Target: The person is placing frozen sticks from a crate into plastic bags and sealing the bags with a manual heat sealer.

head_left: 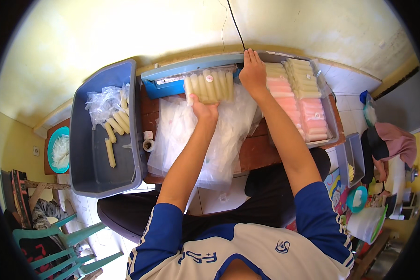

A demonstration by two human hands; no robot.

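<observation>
My left hand (205, 110) grips a clear plastic bag of yellowish ice pop tubes (210, 87) by its lower edge, thumb on the front. The tubes stand side by side, with a small round sticker on the bag. The bag's upper edge lies at a blue heat sealer (163, 88), whose long light-blue arm (191, 63) runs above it. My right hand (254, 72) rests at the right end of that arm, fingers stretched out and close together. Below my left hand lies a pile of clear plastic bags (182, 140).
On the left, a grey bin (81, 175) holds loose yellowish tubes and clear plastic. A grey crate (330, 122) on the right holds packed pink and yellowish bundles. Small tape rolls (148, 142) sit beside the bags. A person in a pink garment (396, 140) is at far right.
</observation>
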